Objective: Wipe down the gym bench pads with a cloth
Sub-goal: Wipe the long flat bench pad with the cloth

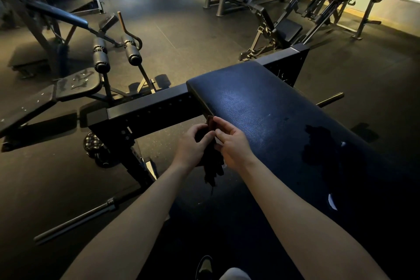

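A long dark blue bench pad (261, 107) runs from the centre toward the lower right. A dark patch marks its surface near the right side. At the pad's left edge both my hands hold a dark cloth (212, 161), which hangs down between them. My left hand (193, 145) grips the bunched cloth from the left. My right hand (230, 143) pinches the cloth's upper edge with thumb and fingers, just beside the pad's rim.
A black steel frame beam (147, 109) juts left from the pad. A barbell (77, 220) lies on the floor at lower left. A second bench with roller pads (101, 57) stands at left. More machines fill the back. My shoe (204, 266) shows at the bottom.
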Demonstrator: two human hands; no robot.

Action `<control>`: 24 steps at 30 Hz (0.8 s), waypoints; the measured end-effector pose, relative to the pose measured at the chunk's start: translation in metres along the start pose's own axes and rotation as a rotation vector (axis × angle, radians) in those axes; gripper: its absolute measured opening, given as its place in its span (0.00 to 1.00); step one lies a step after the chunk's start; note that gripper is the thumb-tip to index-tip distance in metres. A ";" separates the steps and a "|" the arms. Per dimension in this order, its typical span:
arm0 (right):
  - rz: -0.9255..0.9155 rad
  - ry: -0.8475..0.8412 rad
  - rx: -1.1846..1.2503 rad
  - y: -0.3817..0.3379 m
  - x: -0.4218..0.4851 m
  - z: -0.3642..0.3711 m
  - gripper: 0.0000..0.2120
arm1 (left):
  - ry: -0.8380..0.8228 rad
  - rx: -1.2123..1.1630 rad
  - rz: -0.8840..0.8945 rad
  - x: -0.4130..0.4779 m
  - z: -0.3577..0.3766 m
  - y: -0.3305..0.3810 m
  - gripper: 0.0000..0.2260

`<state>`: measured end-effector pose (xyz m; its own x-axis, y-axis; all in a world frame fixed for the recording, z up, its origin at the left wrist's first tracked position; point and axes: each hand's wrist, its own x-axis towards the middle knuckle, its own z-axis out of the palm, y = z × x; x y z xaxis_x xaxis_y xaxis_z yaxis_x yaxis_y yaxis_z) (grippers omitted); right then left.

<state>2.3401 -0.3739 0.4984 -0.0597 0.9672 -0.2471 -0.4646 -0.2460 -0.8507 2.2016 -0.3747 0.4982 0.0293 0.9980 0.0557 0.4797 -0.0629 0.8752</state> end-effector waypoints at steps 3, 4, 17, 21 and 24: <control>-0.027 -0.006 -0.011 0.006 -0.003 -0.001 0.18 | 0.012 -0.059 -0.054 0.004 0.002 0.001 0.11; -0.044 -0.004 -0.021 0.006 -0.004 -0.002 0.17 | 0.010 -0.086 -0.083 0.005 0.002 0.002 0.11; -0.291 0.157 -0.473 0.001 -0.011 -0.012 0.10 | -0.036 -0.216 -0.167 0.002 -0.008 0.017 0.09; -0.263 0.062 -0.519 0.000 -0.012 -0.017 0.16 | -0.082 -0.210 -0.116 0.005 -0.020 0.017 0.09; -0.111 -0.089 -0.443 0.000 -0.014 -0.020 0.26 | -0.112 -0.244 -0.055 0.008 -0.031 0.017 0.05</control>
<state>2.3587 -0.3885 0.4927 -0.1157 0.9861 -0.1194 -0.0509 -0.1260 -0.9907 2.1825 -0.3676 0.5283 0.1122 0.9930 -0.0368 0.2582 0.0066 0.9661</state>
